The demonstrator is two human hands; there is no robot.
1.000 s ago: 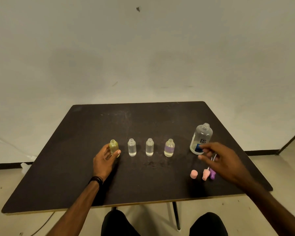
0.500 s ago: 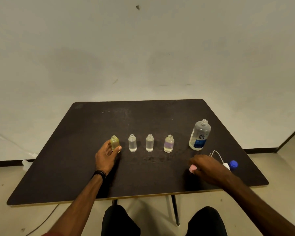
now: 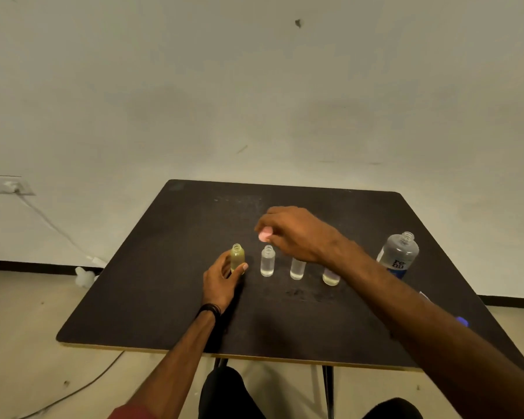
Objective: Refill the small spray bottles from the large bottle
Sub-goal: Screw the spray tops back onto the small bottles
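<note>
My left hand (image 3: 221,281) grips the yellow bottle (image 3: 237,257); my right hand (image 3: 294,234) pinches a pink cap (image 3: 265,236), probably its sprayer, above the clear bottle (image 3: 267,261) beside it — my forearm may knock that one over.

Left hand (image 3: 221,279) low on the table, palm turned inward, fingers curled loosely round the yellow bottle (image 3: 237,257), thumb tip pressed against its front near the base. Black band on the left wrist; forearm runs straight back toward the body, a bit of red sleeve at the bottom edge. Right arm reaches across from the right, forearm extended diagonally and raised off the table. Right hand (image 3: 297,234) back-up, knuckles toward camera, fingertips bunched and pinching a pink cap (image 3: 265,235) at the hand's left edge. Both knees visible at the bottom edge.
</note>
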